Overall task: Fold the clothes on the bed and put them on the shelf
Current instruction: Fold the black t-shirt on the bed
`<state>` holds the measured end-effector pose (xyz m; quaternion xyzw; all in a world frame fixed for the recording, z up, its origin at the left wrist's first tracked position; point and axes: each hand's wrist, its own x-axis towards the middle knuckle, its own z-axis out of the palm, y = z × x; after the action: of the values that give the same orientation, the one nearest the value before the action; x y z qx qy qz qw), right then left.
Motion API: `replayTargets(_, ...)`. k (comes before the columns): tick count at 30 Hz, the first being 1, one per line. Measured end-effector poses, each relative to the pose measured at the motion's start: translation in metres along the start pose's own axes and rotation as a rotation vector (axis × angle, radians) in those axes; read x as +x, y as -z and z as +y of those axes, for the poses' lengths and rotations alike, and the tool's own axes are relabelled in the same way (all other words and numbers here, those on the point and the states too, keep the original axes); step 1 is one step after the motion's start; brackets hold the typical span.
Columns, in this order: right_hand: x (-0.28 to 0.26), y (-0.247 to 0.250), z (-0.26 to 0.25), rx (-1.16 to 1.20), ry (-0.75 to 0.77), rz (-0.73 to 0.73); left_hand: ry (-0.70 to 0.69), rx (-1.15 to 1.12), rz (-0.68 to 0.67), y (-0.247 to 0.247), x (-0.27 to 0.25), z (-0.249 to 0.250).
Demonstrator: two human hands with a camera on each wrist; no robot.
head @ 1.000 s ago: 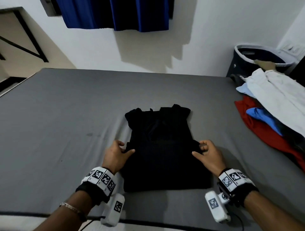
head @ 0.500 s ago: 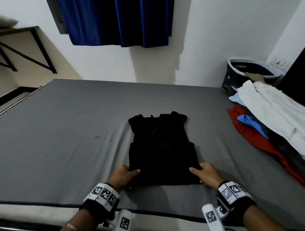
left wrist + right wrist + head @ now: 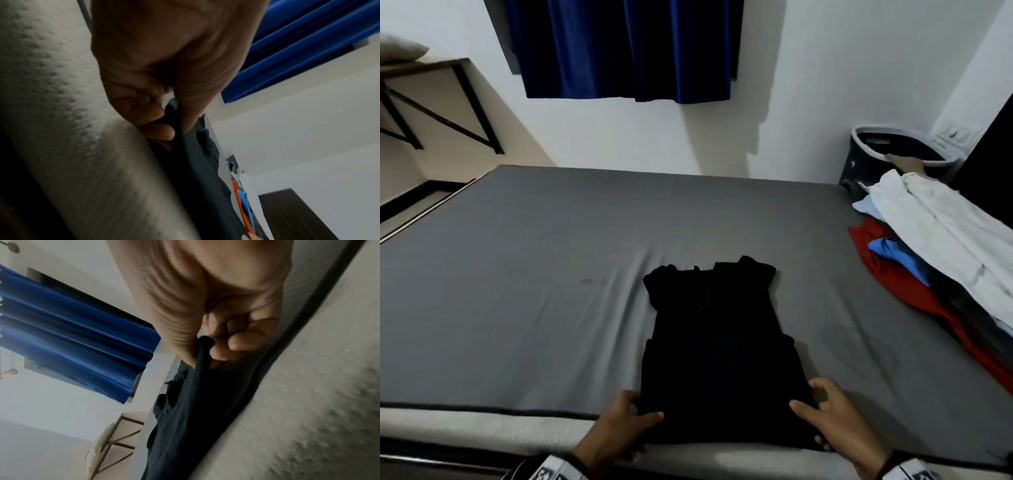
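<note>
A: What do we have here compared with a second ago?

B: We see both hands lower on the black garment (image 3: pixel 717 346). A second ago they pinched its sides at the waist; now the left hand (image 3: pixel 619 428) and the right hand (image 3: pixel 839 425) sit at the two near corners of the hem, right at the front edge of the bed (image 3: pixel 517 308). The garment itself lies in the same spot, sides already folded in.

A: And what do we read into that?

B: We judge the lengthwise folds done, and the hem about to be carried up toward the collar.

A: The grip?

B: Clamped on cloth, both sides. In the left wrist view the thumb and fingers (image 3: pixel 158 129) pinch the hem edge; the right wrist view shows the same, fingers (image 3: pixel 236 342) curled round a rolled edge of fabric.

A: Where does the garment lie relative to the hands?

B: It stretches away from them, flat on the grey sheet, collar farthest off. The pile of unfolded clothes (image 3: pixel 935 246) waits well apart on the bed's right; the shelf (image 3: pixel 424 65) hangs on the left wall.
</note>
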<state>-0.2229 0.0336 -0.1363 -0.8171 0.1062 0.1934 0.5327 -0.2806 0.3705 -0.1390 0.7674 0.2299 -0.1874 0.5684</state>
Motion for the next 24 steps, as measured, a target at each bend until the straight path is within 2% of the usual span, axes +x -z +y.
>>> replayTargets(6, -0.02, 0.005, -0.017, 0.131, 0.202, -0.045, -0.247, -0.101, -0.015, 0.007, -0.013, 0.0)
replayTargets(10, -0.006, 0.011, -0.012, 0.181, 0.218, -0.011, -0.373, -0.035, -0.091, 0.015, -0.013, 0.006)
replayTargets(13, 0.002, 0.017, -0.007, 0.187, 0.178, -0.129, -0.411, 0.025, -0.201, 0.024, -0.006, 0.001)
replayTargets(15, 0.002, 0.019, -0.007, 0.178, 0.207, -0.162, -0.486, 0.154, -0.106, 0.027, 0.003, -0.005)
replayTargets(17, 0.005, 0.018, -0.005, 0.14, 0.258, -0.117, -0.523, 0.226, 0.001, 0.025, 0.012, -0.008)
replayTargets(24, 0.024, 0.01, -0.009, 0.023, 0.431, 0.049, -0.682, 0.154, 0.178, 0.018, 0.022, 0.011)
